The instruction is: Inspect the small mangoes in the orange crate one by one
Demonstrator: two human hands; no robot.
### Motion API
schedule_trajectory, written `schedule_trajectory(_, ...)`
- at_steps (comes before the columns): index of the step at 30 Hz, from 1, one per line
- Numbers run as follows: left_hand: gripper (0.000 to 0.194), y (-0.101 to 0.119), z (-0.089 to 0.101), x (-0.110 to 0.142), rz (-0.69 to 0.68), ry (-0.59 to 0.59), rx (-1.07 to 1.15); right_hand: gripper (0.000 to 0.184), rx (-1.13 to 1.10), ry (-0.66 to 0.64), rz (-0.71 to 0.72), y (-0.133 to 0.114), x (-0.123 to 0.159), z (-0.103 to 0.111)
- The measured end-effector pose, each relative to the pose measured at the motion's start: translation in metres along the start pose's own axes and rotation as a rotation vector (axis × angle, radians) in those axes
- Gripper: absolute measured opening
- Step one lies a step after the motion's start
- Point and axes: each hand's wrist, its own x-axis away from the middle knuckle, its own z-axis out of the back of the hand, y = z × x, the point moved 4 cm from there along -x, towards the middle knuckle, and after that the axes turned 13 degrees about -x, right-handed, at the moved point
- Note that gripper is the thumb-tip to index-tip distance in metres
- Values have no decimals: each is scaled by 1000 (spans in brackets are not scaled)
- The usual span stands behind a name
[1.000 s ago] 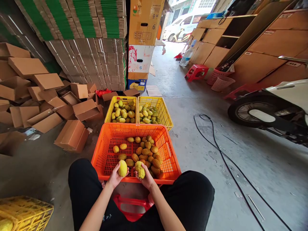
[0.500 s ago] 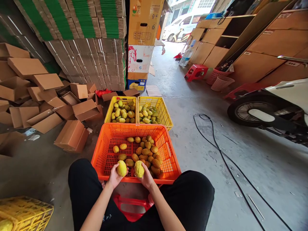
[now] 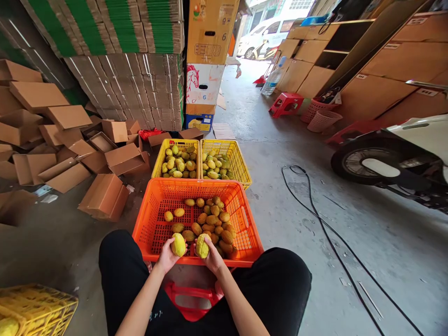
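Observation:
My left hand [image 3: 168,257] is wrapped round a smooth yellow oval fruit [image 3: 178,244], which looks like a small melon. In my right hand [image 3: 213,259] is a second yellow fruit [image 3: 202,246], its skin bumpy and ridged. The two are held side by side, a small gap between them, over the near rim of an orange plastic crate [image 3: 150,219]. Inside this crate lie several brownish-yellow oval fruits [image 3: 212,220], heaped mostly toward the right, with two smaller yellow ones [image 3: 173,214] apart at the left.
Two yellow crates [image 3: 241,163] with greenish-yellow fruit stand behind the orange one. Loose cardboard boxes [image 3: 105,196] are piled at left, another yellow crate [image 3: 45,310] at lower left. A black cable [image 3: 318,217] and a motorbike [image 3: 371,161] are at right; a red stool [image 3: 191,294] sits between my knees.
The bumpy fruit has turned in my right hand, showing a different, ridged side. The smooth one has tilted slightly in my left hand. Both hands stay in nearly the same place.

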Motion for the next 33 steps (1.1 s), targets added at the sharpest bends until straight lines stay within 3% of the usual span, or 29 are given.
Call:
schedule_trajectory(7,58,-2,10,-11,5,-64,96,49,-65,-113,-61,-3,1,-3)
schedule_trajectory(10,58,-4,13,-16,12,-82,103,51,-70,-148,-49,0,1,-4)
schedule_trajectory(14,43,-4,10,-16,1,-33,72,61,-32,-122,-1,1,0,-2)
schedule_trajectory(18,36,-2,9,-11,-32,39,67,52,2,-47,-58,-1,0,6)
schedule_trajectory(25,36,-4,7,-7,-2,-71,-51,62,28,-56,-85,0,4,6)
schedule_trajectory(30,23,-4,6,-8,-23,-53,-81,61,70,-48,-74,0,4,4)
schedule_trajectory(33,28,-4,6,-8,-15,-44,-54,57,60,-44,-44,-3,4,1)
